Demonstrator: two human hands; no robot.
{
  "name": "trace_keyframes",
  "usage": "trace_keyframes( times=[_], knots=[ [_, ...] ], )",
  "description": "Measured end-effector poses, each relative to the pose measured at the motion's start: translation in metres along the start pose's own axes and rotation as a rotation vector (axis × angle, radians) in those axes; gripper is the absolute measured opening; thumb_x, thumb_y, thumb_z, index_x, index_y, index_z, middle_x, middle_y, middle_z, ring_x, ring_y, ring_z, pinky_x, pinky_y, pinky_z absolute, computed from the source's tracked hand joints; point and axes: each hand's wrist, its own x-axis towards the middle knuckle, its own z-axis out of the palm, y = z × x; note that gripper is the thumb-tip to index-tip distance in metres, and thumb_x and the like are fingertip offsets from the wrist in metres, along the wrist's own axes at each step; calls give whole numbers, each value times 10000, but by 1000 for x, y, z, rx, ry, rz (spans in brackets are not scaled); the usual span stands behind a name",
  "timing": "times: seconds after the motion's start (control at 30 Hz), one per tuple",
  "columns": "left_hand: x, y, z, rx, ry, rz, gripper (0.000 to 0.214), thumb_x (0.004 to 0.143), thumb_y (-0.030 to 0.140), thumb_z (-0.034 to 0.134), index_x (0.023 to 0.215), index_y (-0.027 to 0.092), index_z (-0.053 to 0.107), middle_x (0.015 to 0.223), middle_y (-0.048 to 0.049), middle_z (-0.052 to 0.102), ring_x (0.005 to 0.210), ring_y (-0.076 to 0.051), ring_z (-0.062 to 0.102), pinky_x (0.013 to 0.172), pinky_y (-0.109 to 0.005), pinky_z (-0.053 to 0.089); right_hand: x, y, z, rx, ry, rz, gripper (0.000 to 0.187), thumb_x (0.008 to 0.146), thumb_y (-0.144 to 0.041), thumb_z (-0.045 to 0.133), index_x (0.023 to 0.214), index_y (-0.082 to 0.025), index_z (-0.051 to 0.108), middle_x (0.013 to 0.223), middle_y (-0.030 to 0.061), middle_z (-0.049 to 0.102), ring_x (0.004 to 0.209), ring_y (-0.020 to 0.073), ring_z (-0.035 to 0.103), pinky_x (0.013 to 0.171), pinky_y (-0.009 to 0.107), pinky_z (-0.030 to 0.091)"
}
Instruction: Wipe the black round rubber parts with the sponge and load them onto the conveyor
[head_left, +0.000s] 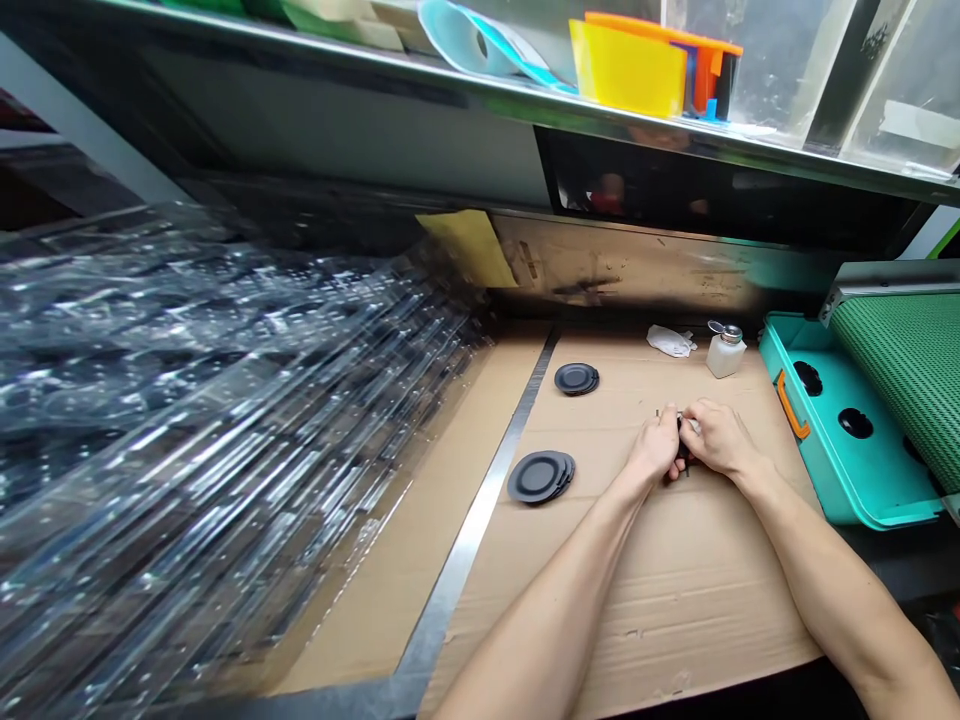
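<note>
The left hand (654,446) and right hand (718,438) meet at the centre right of the frame, both curled closed with their fingers pinched around a small dark piece (684,450). The fingers hide most of it, so its exact shape cannot be told, and a bit of white shows at its upper edge.

To the left of the hands, a stack of black round discs (537,477) lies flat on a corrugated cardboard sheet (660,600), their matte faces showing shallow raised rims. A shorter stack of black discs (576,379) sits farther up. Beyond it are a crumpled white wipe (670,341) and a squat translucent dispenser bottle (726,354) with a metal top.

A metal strip (465,540) runs diagonally along the cardboard's left edge. Glossy stacked clear plastic trays (202,420) fill the left of the frame. At right stands a teal tray (851,440) with oval holes and an orange handle (792,404), beside a ribbed green mat (904,370).
</note>
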Motion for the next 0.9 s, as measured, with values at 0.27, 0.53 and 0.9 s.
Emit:
trace_keyframes(
  times=[0.27, 0.53, 0.9],
  knots=[
    [-2, 0, -1, 74, -26, 11, 719, 975, 607, 217, 590, 150, 618, 423, -58, 563, 306, -140, 492, 339, -243, 353, 1, 3, -2, 73, -21, -3, 125, 870, -179, 549, 803, -195, 653, 842, 38, 697, 737, 153, 591, 693, 244, 384],
    [-7, 2, -1, 61, -52, 31, 696, 974, 560, 217, 623, 131, 639, 510, -80, 623, 307, -117, 464, 327, -239, 328, 2, 4, -21, 348, -180, 39, 183, 824, -127, 517, 755, -190, 675, 594, -15, 676, 654, 128, 625, 685, 209, 413],
    [-2, 5, 0, -205, -46, -26, 566, 1005, 472, 287, 713, 121, 622, 530, -78, 614, 341, -124, 489, 309, -214, 357, 0, 7, -19, 183, -150, 174, 162, 812, -251, 571, 786, -233, 730, 664, 6, 720, 702, 168, 643, 642, 239, 389]
  ],
)
